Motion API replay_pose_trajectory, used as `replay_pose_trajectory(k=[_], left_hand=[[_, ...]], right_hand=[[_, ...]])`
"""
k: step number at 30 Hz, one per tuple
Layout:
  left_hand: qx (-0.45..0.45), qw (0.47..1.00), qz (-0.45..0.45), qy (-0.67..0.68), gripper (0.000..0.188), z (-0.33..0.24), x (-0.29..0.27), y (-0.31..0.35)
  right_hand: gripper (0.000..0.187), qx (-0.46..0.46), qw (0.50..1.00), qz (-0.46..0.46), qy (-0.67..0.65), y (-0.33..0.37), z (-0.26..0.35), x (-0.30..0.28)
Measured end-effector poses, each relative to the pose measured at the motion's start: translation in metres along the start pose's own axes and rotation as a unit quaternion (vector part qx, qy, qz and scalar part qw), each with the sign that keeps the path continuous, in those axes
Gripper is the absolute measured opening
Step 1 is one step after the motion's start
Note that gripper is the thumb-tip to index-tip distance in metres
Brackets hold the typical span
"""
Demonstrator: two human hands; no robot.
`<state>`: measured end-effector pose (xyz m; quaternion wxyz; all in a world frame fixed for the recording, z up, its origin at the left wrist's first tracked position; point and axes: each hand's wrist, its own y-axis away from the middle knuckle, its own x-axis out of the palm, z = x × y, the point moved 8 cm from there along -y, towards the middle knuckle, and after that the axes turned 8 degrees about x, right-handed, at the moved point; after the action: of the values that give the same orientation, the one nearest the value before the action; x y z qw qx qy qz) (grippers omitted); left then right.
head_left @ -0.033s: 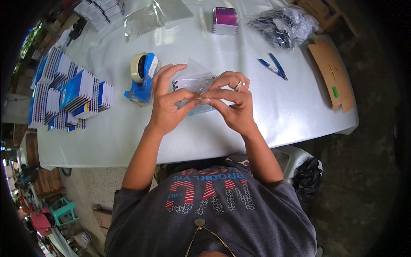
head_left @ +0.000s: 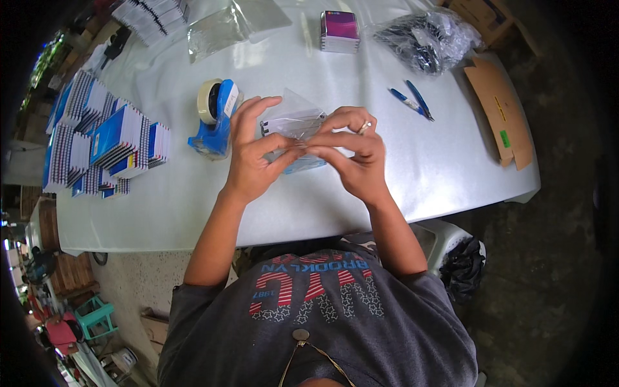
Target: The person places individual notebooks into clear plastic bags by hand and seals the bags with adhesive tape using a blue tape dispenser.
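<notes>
Clear plastic film [head_left: 299,102] stands up around a small spiral-bound notebook [head_left: 265,128] in front of me, its black rings showing at the left side. My left hand [head_left: 253,155] pinches the film between thumb and index finger, the other fingers raised. Facing it, my right hand [head_left: 356,151], with a ring on one finger, also pinches the film with thumb and fingertips. The two sets of fingertips nearly meet over the notebook and cover much of it. Left of my left hand stands a blue tape dispenser [head_left: 216,132] with a roll of tape [head_left: 207,102].
Stacked blue spiral notebooks [head_left: 116,135] fill the left side. Farther off are clear plastic sheets [head_left: 219,35], a purple-topped notebook stack [head_left: 339,31] and a plastic bag of dark items [head_left: 425,42]. Blue-handled cutting tools [head_left: 412,102] and a cardboard piece [head_left: 498,113] lie at right.
My right hand has tilted slightly and its fingertips have shifted a little at the film. The left hand keeps its place and pinch.
</notes>
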<state>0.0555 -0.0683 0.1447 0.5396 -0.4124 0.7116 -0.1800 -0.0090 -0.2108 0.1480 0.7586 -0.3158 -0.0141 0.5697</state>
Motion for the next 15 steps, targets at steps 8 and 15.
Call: replay_pose_trajectory(k=[8,15], left_hand=[[-0.052,0.998,-0.002,0.041,0.011,0.005,0.004,0.001],[-0.09,0.995,-0.01,0.052,0.013,0.007,0.008,0.007]], right_hand=[[0.042,0.052,0.996,0.0,0.071,-0.007,-0.008,-0.02],[0.013,0.177,0.973,-0.046,-0.14,0.006,-0.052,0.011]])
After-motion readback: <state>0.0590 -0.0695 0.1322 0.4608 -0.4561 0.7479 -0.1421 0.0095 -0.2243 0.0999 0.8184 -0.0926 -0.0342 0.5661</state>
